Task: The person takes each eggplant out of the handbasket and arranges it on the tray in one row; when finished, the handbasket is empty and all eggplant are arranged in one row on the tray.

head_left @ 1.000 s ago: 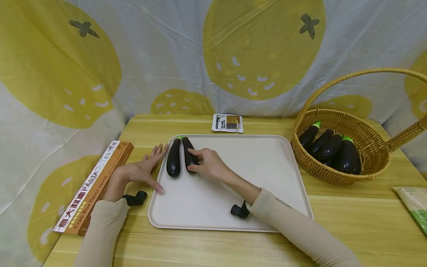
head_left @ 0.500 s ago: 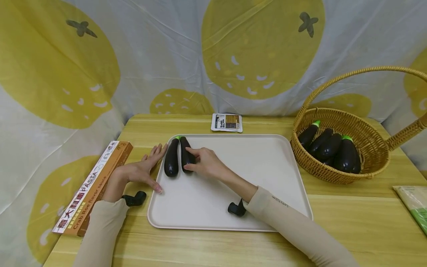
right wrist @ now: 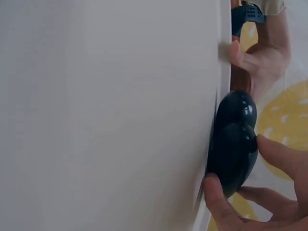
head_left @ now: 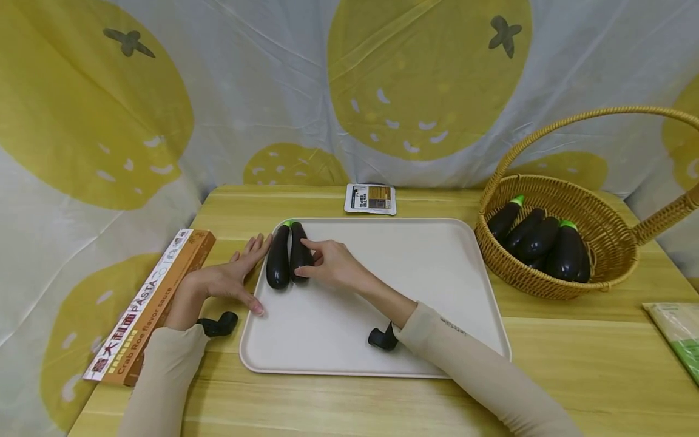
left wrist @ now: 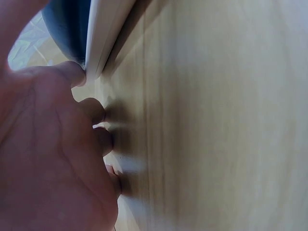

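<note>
Two dark purple eggplants lie side by side at the left end of a white tray (head_left: pixel 382 303), green stems together at the far rim. Thumb and fingers of my right hand (head_left: pixel 334 267) hold the right eggplant (head_left: pixel 300 249), seen close up in the right wrist view, where the other eggplant (right wrist: pixel 239 106) shows behind it. My left hand (head_left: pixel 229 282) is spread along the tray's left edge, beside the left eggplant (head_left: pixel 278 261). In the left wrist view its fingertips (left wrist: pixel 106 139) meet the wooden table, and one finger is right at the tray rim (left wrist: pixel 108 38).
A wicker basket (head_left: pixel 546 288) with several eggplants stands at the right, its tall handle arching up. A pasta box (head_left: pixel 153 303) lies beyond the left arm. There is a small packet (head_left: pixel 370 199) behind the tray and a green-and-white package (head_left: pixel 677 334) at the right edge.
My right hand has slid the right eggplant leftward, closing the gap between the two. The left eggplant has shifted slightly left too. My left hand stays by the tray edge.
</note>
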Demonstrator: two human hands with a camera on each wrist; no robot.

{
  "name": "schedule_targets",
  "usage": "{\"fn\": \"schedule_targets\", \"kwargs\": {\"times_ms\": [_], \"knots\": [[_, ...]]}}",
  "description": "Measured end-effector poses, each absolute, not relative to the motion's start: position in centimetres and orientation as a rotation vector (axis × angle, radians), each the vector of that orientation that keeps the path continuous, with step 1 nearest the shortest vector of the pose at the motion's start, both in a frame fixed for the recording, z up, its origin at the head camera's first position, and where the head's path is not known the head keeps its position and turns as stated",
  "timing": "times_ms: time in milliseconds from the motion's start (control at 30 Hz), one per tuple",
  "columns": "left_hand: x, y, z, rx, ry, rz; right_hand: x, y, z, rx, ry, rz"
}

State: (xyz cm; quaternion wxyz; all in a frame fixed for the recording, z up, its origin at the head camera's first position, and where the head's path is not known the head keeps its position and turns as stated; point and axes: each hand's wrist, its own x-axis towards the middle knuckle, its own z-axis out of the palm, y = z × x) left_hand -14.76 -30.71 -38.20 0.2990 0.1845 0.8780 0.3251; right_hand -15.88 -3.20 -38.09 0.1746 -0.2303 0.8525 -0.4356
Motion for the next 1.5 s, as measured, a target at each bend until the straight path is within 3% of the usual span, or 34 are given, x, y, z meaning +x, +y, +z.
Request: {"fn": "schedule_targets", "kwargs": {"times_ms": [567, 833, 1100, 1500], "knots": [[-14.7, -30.6, -38.1, 0.495, 2.337, 0.863, -16.3, -3.0, -38.0, -0.656, 2.356, -1.221], [-14.7, -30.6, -38.1, 0.497, 2.344, 0.855, -16.9, -0.8, -37.4, -0.702, 2.204, -1.239], [-14.7, -30.7, -38.2, 0.501, 2.341, 0.858, -16.9, 4.9, -34.7, -0.769, 2.221, -1.197], [-14.5, -30.6, -38.0, 0.515, 2.342, 0.864, -14.4, 18.1, -29.8, -0.642, 2.445, -1.129]]}}
